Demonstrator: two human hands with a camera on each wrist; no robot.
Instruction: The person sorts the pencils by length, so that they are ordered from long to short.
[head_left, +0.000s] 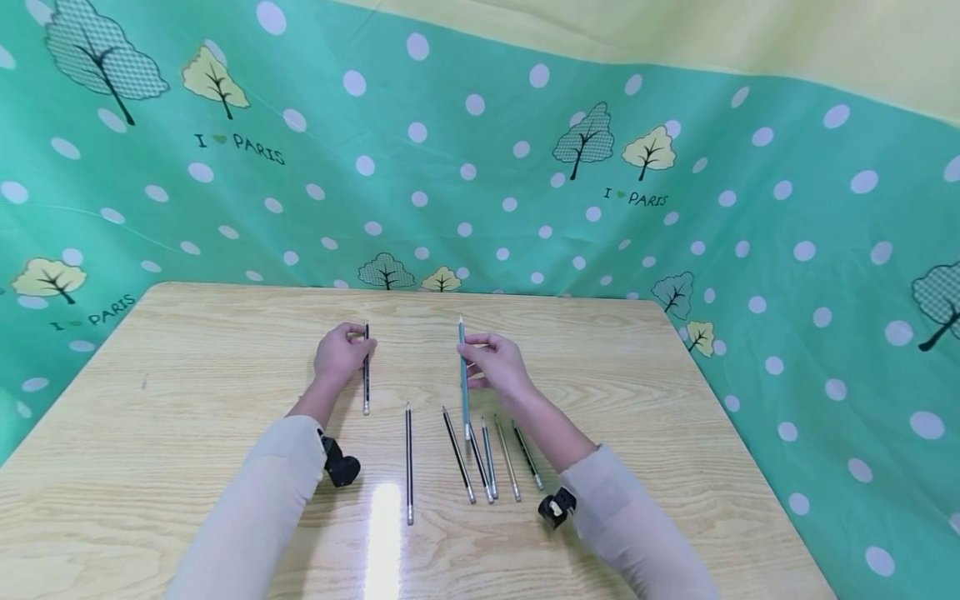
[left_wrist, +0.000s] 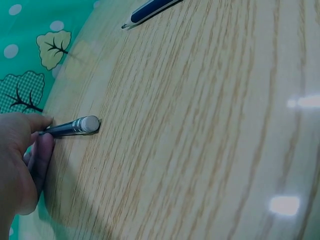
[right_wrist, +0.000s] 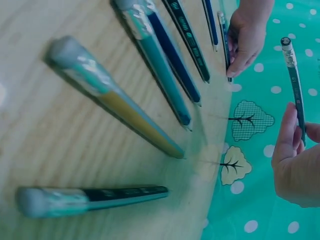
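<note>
My left hand (head_left: 341, 354) pinches a dark pencil (head_left: 367, 385) between thumb and fingers near its upper half, close to the tabletop. In the left wrist view the eraser end of this pencil (left_wrist: 75, 127) points away from the hand. My right hand (head_left: 501, 362) pinches a light blue pencil (head_left: 464, 396), raised with its tip pointing to the far side. The right wrist view shows this pencil (right_wrist: 295, 82) above the fingers, eraser end up. Between and below the hands lies a single dark pencil (head_left: 409, 467) on the table.
Several more pencils lie fanned out near my right forearm, among them a black one (head_left: 459, 457), a gold one (head_left: 508, 460) and a dark green one (head_left: 528, 457). The wooden table (head_left: 202, 400) ends at a green dotted cloth (head_left: 465, 200) behind and to the right.
</note>
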